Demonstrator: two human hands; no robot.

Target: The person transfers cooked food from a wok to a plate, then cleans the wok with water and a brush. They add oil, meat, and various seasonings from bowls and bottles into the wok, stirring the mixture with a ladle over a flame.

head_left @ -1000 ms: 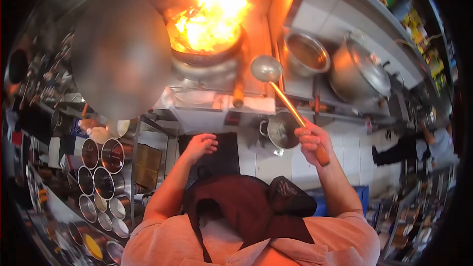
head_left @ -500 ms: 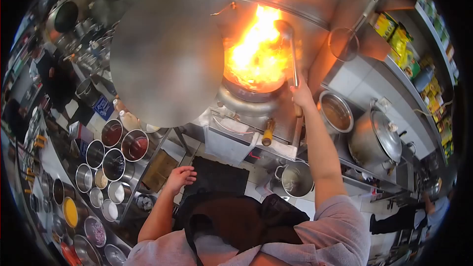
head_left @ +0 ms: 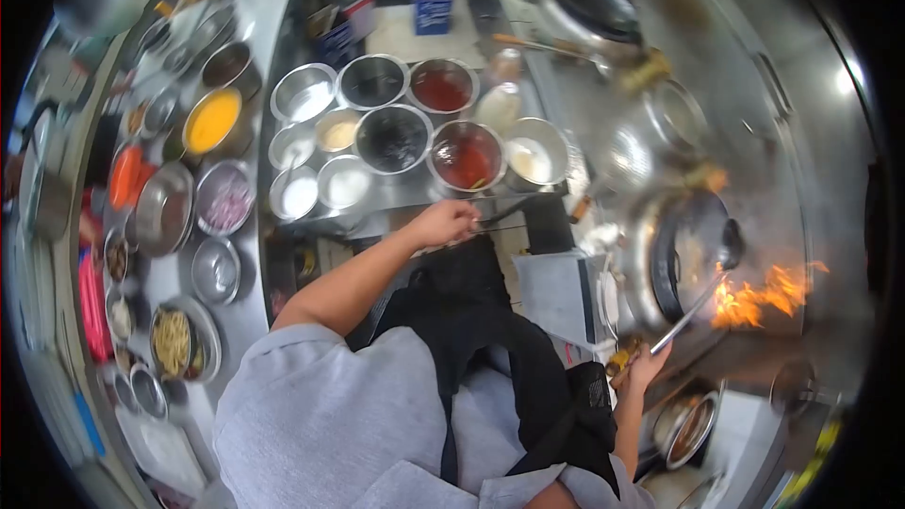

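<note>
In the head view my right hand (head_left: 648, 368) is closed around the handle of a long metal ladle (head_left: 693, 311). Its bowl (head_left: 731, 247) is over the right side of a wok (head_left: 667, 254) on the burner. Flames (head_left: 764, 297) burn beside the wok, near the ladle's shaft. A short yellow-brown handle (head_left: 622, 356) lies next to my right hand. My left hand (head_left: 447, 224) hovers in front of the seasoning pots, fingers loosely curled, with nothing visible in it. Nearest to it is a pot of red sauce (head_left: 467, 155).
Several steel pots of sauces and powders, including a dark one (head_left: 394, 139), stand on the metal table ahead. Leftward, a counter holds yellow liquid (head_left: 213, 121), chopped onion (head_left: 226, 196) and noodle-like strips (head_left: 173, 343). A brown-filled pot (head_left: 693, 429) stands at lower right.
My view has swung left toward the seasoning pots. The large flame over the wok has shrunk and sits to one side. My right hand still holds the ladle; my left hand has moved near the pots.
</note>
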